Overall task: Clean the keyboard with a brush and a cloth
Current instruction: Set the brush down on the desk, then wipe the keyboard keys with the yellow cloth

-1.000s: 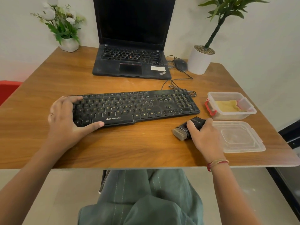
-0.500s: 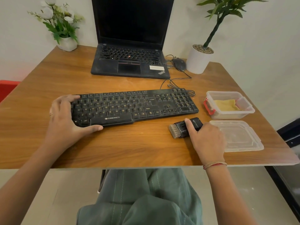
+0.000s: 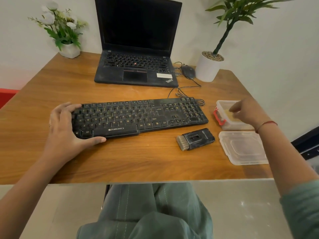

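A dusty black keyboard (image 3: pixel 138 116) lies across the middle of the wooden table (image 3: pixel 138 161). My left hand (image 3: pixel 63 125) grips its left end, thumb on the front edge and fingers over the far corner. The black brush (image 3: pixel 196 139) lies by itself on the table in front of the keyboard's right end, bristles pointing left. A yellow cloth (image 3: pixel 232 117) sits in a small clear box (image 3: pixel 229 125) with a red latch, right of the keyboard. My right hand (image 3: pixel 248 111) hovers over that box, fingers loosely bent down toward the cloth and holding nothing.
The box's clear lid (image 3: pixel 243 147) lies near the table's front right corner. Behind the keyboard stand an open laptop (image 3: pixel 136 69), a mouse (image 3: pixel 189 71) with its cable (image 3: pixel 188 95), a white potted plant (image 3: pixel 207 69) and a flower pot (image 3: pixel 69 50).
My right hand let go of the brush, which stays on the table, and moved right and back to above the cloth box. My left hand kept its hold on the keyboard.
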Tool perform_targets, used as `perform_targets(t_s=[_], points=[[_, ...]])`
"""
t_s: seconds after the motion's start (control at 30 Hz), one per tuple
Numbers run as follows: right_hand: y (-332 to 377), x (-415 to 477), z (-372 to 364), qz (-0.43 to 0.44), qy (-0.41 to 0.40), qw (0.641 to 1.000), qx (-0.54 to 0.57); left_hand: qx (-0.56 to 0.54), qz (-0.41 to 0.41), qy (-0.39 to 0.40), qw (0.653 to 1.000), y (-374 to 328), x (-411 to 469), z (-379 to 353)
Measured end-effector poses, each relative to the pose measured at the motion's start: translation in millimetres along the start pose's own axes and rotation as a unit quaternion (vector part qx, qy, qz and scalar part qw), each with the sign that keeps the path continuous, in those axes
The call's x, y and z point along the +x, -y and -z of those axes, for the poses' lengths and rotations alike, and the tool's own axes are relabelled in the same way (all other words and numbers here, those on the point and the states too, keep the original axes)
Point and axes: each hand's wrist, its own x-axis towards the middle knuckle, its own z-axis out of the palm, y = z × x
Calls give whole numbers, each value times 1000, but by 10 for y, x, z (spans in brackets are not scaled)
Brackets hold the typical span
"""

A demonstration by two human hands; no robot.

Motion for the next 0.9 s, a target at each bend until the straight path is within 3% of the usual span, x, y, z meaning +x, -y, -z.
perform_targets(t_s=[0.2,0.47,0.9], points=[[-42,4,-44,7,17,1000,-1,-14,-17,0,1000,-26,-1,-9],[32,124,-15,9,77,994,-80,-5,-19,4,1000,10,0,-6],[61,193,-82,-57,38,996,-53,9,-10,6,1000,46,3,-20]])
